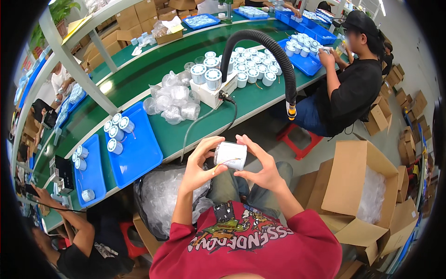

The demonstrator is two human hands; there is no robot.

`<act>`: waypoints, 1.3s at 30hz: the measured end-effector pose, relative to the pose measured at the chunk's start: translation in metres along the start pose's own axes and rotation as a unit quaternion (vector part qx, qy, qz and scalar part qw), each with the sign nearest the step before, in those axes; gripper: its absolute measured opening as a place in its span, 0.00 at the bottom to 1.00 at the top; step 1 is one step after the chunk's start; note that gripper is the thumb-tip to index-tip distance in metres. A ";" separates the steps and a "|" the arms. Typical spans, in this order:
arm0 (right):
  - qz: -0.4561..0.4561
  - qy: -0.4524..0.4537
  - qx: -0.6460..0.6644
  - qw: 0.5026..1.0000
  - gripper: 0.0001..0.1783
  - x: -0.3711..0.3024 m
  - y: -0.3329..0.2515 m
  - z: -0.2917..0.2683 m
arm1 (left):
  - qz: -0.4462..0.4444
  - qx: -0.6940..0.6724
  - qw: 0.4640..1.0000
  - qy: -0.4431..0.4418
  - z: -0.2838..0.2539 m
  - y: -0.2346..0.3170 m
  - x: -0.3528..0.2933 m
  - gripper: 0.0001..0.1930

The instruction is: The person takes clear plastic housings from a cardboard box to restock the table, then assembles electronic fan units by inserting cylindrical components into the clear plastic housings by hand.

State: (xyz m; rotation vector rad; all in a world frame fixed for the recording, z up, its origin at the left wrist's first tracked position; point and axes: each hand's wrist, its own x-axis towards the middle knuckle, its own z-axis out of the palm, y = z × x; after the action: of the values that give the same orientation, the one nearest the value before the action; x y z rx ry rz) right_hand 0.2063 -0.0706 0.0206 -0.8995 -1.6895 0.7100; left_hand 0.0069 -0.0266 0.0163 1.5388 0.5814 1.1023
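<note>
Between my two hands, above my lap, is a small white cylindrical motor-like unit (231,156) with thin coloured wires trailing from its side. My left hand (200,162) grips its left end, with the thumb below near the wires. On the other end, the fingers and thumb of my right hand (260,162) curl around the rim. The unit lies on its side. Beyond my hands, a black ribbed flexible hose (283,65) arches over the table from a white box (211,95). Two similar white units (213,79) stand on that box.
Clear plastic cups (172,100) lie heaped on the green table (139,74). Blue trays (134,158) with several units are at left. A bag of clear plastic (162,195) sits by my left side, an open cardboard box (348,181) at right. A co-worker (357,79) sits at far right.
</note>
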 end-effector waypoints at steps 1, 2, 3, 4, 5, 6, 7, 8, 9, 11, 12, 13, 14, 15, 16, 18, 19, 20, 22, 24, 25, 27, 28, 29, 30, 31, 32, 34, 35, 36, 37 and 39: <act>-0.001 -0.012 -0.007 1.000 0.45 0.003 0.000 -0.003 | -0.001 -0.001 1.000 -0.001 0.002 -0.001 0.000 0.33; -0.002 -0.024 -0.015 1.000 0.45 0.004 -0.001 -0.005 | 0.021 0.001 1.000 0.008 0.003 -0.002 0.000 0.33; -0.001 -0.023 -0.015 1.000 0.45 0.005 -0.003 -0.005 | 0.043 0.002 0.999 0.018 0.005 -0.002 -0.001 0.33; -0.015 -0.022 -0.032 0.999 0.45 0.006 -0.005 -0.006 | 0.043 0.001 0.999 0.017 0.006 -0.004 -0.001 0.33; -0.029 -0.020 -0.050 0.998 0.45 0.007 -0.006 -0.006 | 0.056 -0.009 0.998 0.022 0.007 -0.005 -0.002 0.34; -0.028 -0.019 -0.050 0.998 0.45 0.008 -0.007 -0.006 | 0.069 -0.020 0.997 0.027 0.007 -0.006 -0.002 0.34; -0.025 -0.019 -0.049 0.998 0.45 0.008 -0.008 -0.007 | 0.068 -0.021 0.997 0.026 0.008 -0.006 -0.003 0.34; -0.021 -0.019 -0.049 0.998 0.45 0.007 -0.010 -0.007 | 0.081 -0.018 0.996 0.027 0.009 -0.006 -0.003 0.34; -0.020 -0.018 -0.049 0.998 0.45 0.006 -0.011 -0.007 | 0.095 -0.014 0.995 0.028 0.009 -0.005 -0.004 0.35; 0.008 -0.037 -0.046 0.998 0.44 0.003 -0.013 -0.007 | 0.100 -0.006 0.994 0.032 0.010 -0.006 -0.005 0.34; 0.008 -0.037 -0.046 0.998 0.44 0.003 -0.014 -0.007 | 0.106 0.003 0.994 0.037 0.011 -0.006 -0.006 0.34; 0.034 -0.046 -0.011 0.998 0.44 0.003 -0.016 -0.007 | 0.106 0.002 0.994 0.036 0.013 -0.006 -0.007 0.34; 0.059 -0.054 0.025 0.996 0.43 0.003 -0.017 -0.007 | 0.125 0.039 0.990 0.057 0.016 -0.007 -0.008 0.34; 0.060 -0.053 0.025 0.996 0.43 0.000 -0.016 -0.006 | 0.145 0.075 0.984 0.077 0.017 -0.007 -0.009 0.34; 0.129 -0.053 0.159 0.977 0.42 -0.004 -0.013 -0.005 | 0.145 0.073 0.984 0.074 0.018 -0.005 -0.008 0.34; 0.195 -0.049 0.288 0.936 0.41 -0.008 -0.008 -0.005 | 0.212 0.190 0.957 0.053 0.019 0.001 -0.004 0.34; 0.160 -0.044 0.337 0.927 0.40 -0.008 -0.005 -0.004 | 0.217 0.241 0.944 0.061 0.020 0.002 -0.005 0.34; 0.125 -0.040 0.384 0.914 0.39 -0.008 -0.003 -0.004 | 0.217 0.240 0.944 0.060 0.023 0.003 -0.005 0.34; 0.082 -0.038 0.390 0.916 0.35 -0.007 0.000 -0.006 | 0.211 0.320 0.917 0.107 0.030 0.008 -0.005 0.34; 0.038 -0.038 0.396 0.917 0.32 -0.007 0.002 -0.007 | 0.201 0.310 0.924 0.096 0.031 0.011 -0.005 0.37; 0.028 -0.040 0.385 0.922 0.29 -0.008 0.003 -0.007 | 0.194 0.294 0.930 0.100 0.034 0.011 -0.005 0.38; 0.019 -0.044 0.374 0.926 0.28 -0.010 0.002 -0.007 | 0.196 0.301 0.927 0.105 0.034 0.011 -0.006 0.40; 0.023 -0.039 0.390 0.920 0.27 -0.011 0.002 -0.007 | 0.196 0.302 0.927 0.107 0.035 0.010 -0.005 0.40; 0.028 -0.035 0.407 0.912 0.26 -0.013 0.001 -0.006 | 0.199 0.314 0.922 0.109 0.035 0.009 -0.005 0.40; 0.028 -0.037 0.408 0.912 0.26 -0.014 -0.001 -0.006 | 0.203 0.326 0.916 0.112 0.035 0.009 -0.005 0.41; 0.037 -0.029 0.417 0.908 0.27 -0.016 -0.003 -0.005 | 0.203 0.327 0.916 0.113 0.035 0.009 -0.005 0.41; 0.046 -0.021 0.426 0.903 0.27 -0.017 -0.003 -0.005 | 0.203 0.329 0.915 0.111 0.034 0.009 -0.004 0.41; 0.045 -0.026 0.429 0.902 0.28 -0.018 -0.002 -0.008 | 0.203 0.332 0.915 0.109 0.034 0.010 -0.004 0.41; 0.044 -0.029 0.432 0.901 0.28 -0.018 -0.002 -0.008 | 0.204 0.332 0.915 0.108 0.034 0.009 -0.005 0.41; 0.044 -0.029 0.432 0.900 0.28 -0.018 -0.002 -0.008 | 0.204 0.331 0.915 0.107 0.034 0.009 -0.005 0.40; 0.044 -0.027 0.433 0.900 0.28 -0.018 -0.001 -0.008 | 0.204 0.331 0.915 0.108 0.034 0.008 -0.005 0.40; 0.045 -0.026 0.433 0.900 0.28 -0.019 -0.001 -0.007 | 0.213 0.321 0.917 0.101 0.035 0.007 -0.004 0.40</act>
State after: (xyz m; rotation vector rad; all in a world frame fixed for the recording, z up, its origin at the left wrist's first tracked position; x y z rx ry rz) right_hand 0.2158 -0.0867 0.0135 -0.3149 -1.1650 1.4040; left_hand 0.0342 -0.0491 0.0227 2.2085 0.8279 1.5076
